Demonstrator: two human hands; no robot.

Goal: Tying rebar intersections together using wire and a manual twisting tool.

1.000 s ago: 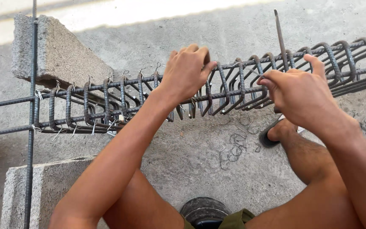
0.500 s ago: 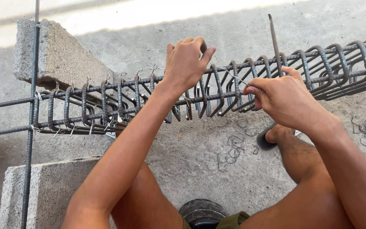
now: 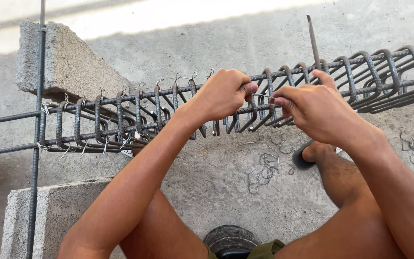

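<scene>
The rebar cage (image 3: pixel 135 120) lies across two concrete blocks (image 3: pixel 68 72). The left hand (image 3: pixel 224 93) is curled tight around the cage's top bar. Just beside it, the right hand (image 3: pixel 312 108) pinches a thin tie wire (image 3: pixel 263 97) and holds a metal hook tool (image 3: pixel 312 41). Loose wire loops (image 3: pixel 264 168) lie on the floor under the cage.

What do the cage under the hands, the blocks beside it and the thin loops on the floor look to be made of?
Cage: ribbed steel bars, dull brown-grey, likely lightly rusted.
Blocks: probably concrete, with rough, grainy grey faces.
Loops: thin bare metal wire, bent into curls; a similar piece sits between the left hand and the right hand.
Floor: grey, looks like concrete.
</scene>
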